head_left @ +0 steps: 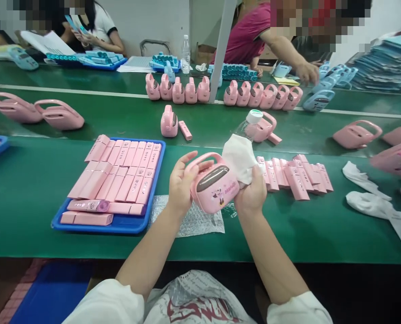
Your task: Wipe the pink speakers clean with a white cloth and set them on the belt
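Between my hands, above the green table, is a pink speaker-like device point(209, 198) with a loop handle, a dark oval panel and a printed cartoon figure. My left hand point(182, 182) is closed round its left side, thumb near the handle. In my right hand point(252, 193) a white cloth point(241, 157) is gripped against the device's right side; part of those fingers is hidden. Under the device lies a sheet of bubble wrap point(200, 222). Behind the cloth stands a clear bottle point(251, 123) with a white cap.
At left, a blue tray point(108, 226) holds rows of pink stick-shaped pieces. More pink pieces point(298, 175) lie at right, near crumpled white cloths point(369, 200). Several pink devices point(176, 90) line the far strip. A person's hand point(306, 72) reaches toward blue devices across the table.
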The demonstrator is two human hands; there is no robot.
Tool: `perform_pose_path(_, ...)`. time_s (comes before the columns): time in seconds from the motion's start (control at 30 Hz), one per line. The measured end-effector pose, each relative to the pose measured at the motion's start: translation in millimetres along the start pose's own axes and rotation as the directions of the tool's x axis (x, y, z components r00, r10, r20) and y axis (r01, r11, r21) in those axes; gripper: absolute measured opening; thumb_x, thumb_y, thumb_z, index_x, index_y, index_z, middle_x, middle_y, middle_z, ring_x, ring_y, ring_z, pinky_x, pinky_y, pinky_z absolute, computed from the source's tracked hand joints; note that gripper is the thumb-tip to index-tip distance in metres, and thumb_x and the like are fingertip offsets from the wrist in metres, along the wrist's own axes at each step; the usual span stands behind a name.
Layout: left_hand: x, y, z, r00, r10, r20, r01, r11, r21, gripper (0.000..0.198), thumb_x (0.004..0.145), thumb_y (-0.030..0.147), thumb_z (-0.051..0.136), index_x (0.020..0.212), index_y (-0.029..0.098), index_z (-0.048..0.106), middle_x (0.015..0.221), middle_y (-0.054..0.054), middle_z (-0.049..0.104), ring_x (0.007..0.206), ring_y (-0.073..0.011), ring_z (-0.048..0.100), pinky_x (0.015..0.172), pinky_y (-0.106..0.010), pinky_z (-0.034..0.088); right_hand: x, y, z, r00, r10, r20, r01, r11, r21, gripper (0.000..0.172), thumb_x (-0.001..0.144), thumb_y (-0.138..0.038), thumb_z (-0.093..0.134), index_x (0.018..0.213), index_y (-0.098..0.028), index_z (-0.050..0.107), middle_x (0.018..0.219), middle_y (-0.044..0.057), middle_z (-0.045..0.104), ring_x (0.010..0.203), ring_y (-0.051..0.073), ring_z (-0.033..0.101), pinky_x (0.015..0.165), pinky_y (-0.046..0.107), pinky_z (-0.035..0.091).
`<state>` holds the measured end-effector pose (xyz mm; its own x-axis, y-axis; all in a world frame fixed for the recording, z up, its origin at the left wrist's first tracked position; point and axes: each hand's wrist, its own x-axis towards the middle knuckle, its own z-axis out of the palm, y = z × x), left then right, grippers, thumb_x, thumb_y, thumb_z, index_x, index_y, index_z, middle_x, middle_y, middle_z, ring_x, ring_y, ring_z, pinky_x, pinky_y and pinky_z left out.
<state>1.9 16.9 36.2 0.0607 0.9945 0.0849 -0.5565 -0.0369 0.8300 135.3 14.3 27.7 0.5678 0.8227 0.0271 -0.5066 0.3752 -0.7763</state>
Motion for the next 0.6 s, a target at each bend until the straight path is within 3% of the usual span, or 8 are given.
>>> perform_pose_path(0.13, -13, 2, -1.5, 0.954, 0.102, 0.282, -0.097, 0.995, -0.031, 0.039, 0.087, 0.030, 0.056, 0.125, 0.023, 0.049, 0.105, -0.007, 0.073, 0.109, -0.0276, 0.065, 0.097, -0.046, 0.050, 4, 21, -2, 1.000, 0.013, 0.016, -0.013, 1.000, -0.020, 0.032, 0.081, -0.041, 0.056, 0.094, -0.014, 0.067, 0.087, 0.006, 0.072, 0.096, 0.020, 0.068, 0.089, 0.034, 0.054)
perform_pose_path(0.27, -15, 5, -5.8, 0.888, 0.085, 0.453, -0.089, 0.996, -0.012, 0.047, 0.088, 0.025, 0.045, 0.135, 0.023, 0.045, 0.110, -0.005, 0.073, 0.130, -0.0255, 0.050, 0.117, -0.047, 0.025, 7, 30, -7, 0.998, 0.064, -0.007, -0.065, 0.997, -0.051, 0.032, 0.077, -0.046, 0.058, 0.086, -0.015, 0.066, 0.082, 0.004, 0.072, 0.085, 0.018, 0.069, 0.079, 0.031, 0.056)
perform_pose_path(0.4, -15, 4, -9.2, 0.858, 0.052, 0.511, -0.108, 0.991, 0.082, 0.057, 0.085, 0.020, 0.043, 0.141, 0.024, 0.040, 0.113, -0.002, 0.072, 0.135, -0.0235, 0.044, 0.120, -0.045, 0.011, 5, 32, -10, 0.995, 0.099, -0.019, -0.100, 0.988, -0.113, 0.034, 0.075, -0.048, 0.059, 0.079, -0.015, 0.065, 0.076, 0.003, 0.070, 0.080, 0.019, 0.069, 0.076, 0.032, 0.056)
perform_pose_path(0.5, -15, 3, -9.8, 0.863, 0.008, 0.504, -0.073, 0.991, 0.108, 0.059, 0.083, 0.020, 0.045, 0.141, 0.027, 0.040, 0.117, -0.001, 0.070, 0.137, -0.0251, 0.041, 0.121, -0.045, 0.010, 4, 34, -13, 0.991, 0.129, -0.028, -0.132, 0.985, -0.111, 0.032, 0.076, -0.047, 0.058, 0.078, -0.015, 0.063, 0.076, 0.004, 0.070, 0.081, 0.019, 0.069, 0.077, 0.032, 0.056)
perform_pose_path(0.6, -12, 4, -8.2, 0.899, -0.049, 0.434, 0.014, 0.996, 0.083, 0.062, 0.077, 0.019, 0.052, 0.138, 0.028, 0.044, 0.125, -0.002, 0.066, 0.137, -0.0284, 0.040, 0.120, -0.047, 0.017, 7, 38, -18, 0.979, 0.203, -0.026, -0.204, 0.978, -0.048, 0.032, 0.078, -0.045, 0.056, 0.085, -0.015, 0.063, 0.082, 0.005, 0.071, 0.088, 0.019, 0.069, 0.085, 0.033, 0.055)
